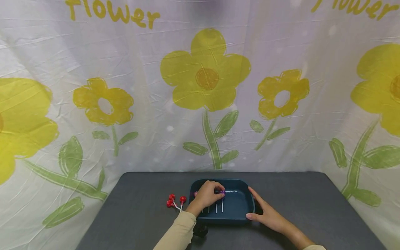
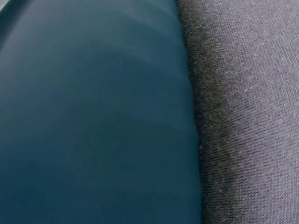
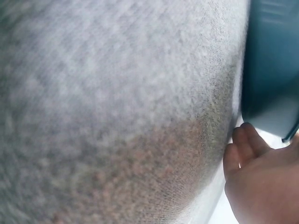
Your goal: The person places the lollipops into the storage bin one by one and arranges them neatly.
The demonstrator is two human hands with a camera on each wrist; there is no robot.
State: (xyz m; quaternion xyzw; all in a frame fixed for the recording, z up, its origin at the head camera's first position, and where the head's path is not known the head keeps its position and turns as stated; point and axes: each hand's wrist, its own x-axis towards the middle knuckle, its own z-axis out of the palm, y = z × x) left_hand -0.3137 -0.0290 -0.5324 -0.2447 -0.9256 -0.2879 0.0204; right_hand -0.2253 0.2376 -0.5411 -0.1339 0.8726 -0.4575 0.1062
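A dark blue rectangular tray (image 1: 226,221) sits on the table in the head view. Over its left part my left hand (image 1: 207,194) pinches a lollipop (image 1: 223,192) with a purple wrapper, its white stick pointing toward me. Several white sticks (image 1: 216,208) lie side by side in the tray, their heads mostly hidden by that hand. My right hand (image 1: 268,215) touches the tray's right side, thumb at the near corner and fingers extended along the rim. The left wrist view holds only the tray's outer wall (image 2: 103,116) and tabletop.
Several red-wrapped lollipops (image 1: 182,199) lie on the grey table (image 1: 140,211) left of the tray. A black object (image 1: 200,231), partly behind the left sleeve, is close to the tray's front. A flower-printed cloth (image 1: 150,139) hangs behind the table.
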